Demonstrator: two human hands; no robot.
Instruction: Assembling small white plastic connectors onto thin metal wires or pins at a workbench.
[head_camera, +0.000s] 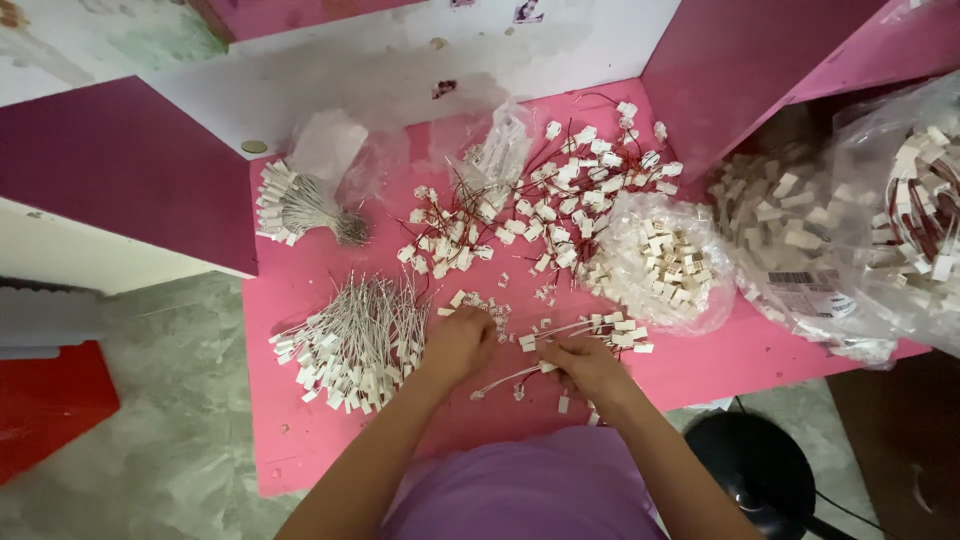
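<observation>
A few white-wired connectors (560, 340) lie on the pink table (300, 440), partly under the right hand (590, 365), whose fingers pinch one wire. The left hand (462, 338) curls, fingertips down on small loose connectors (478, 300). Left of those fingers sits a white-wire heap (355, 345); beyond both hands, red-wired connectors (560, 200) and a clear bag of plugs (665, 262).

Home piecework bench: pink table (300, 440) heaped with bagged connectors (665, 262).
</observation>
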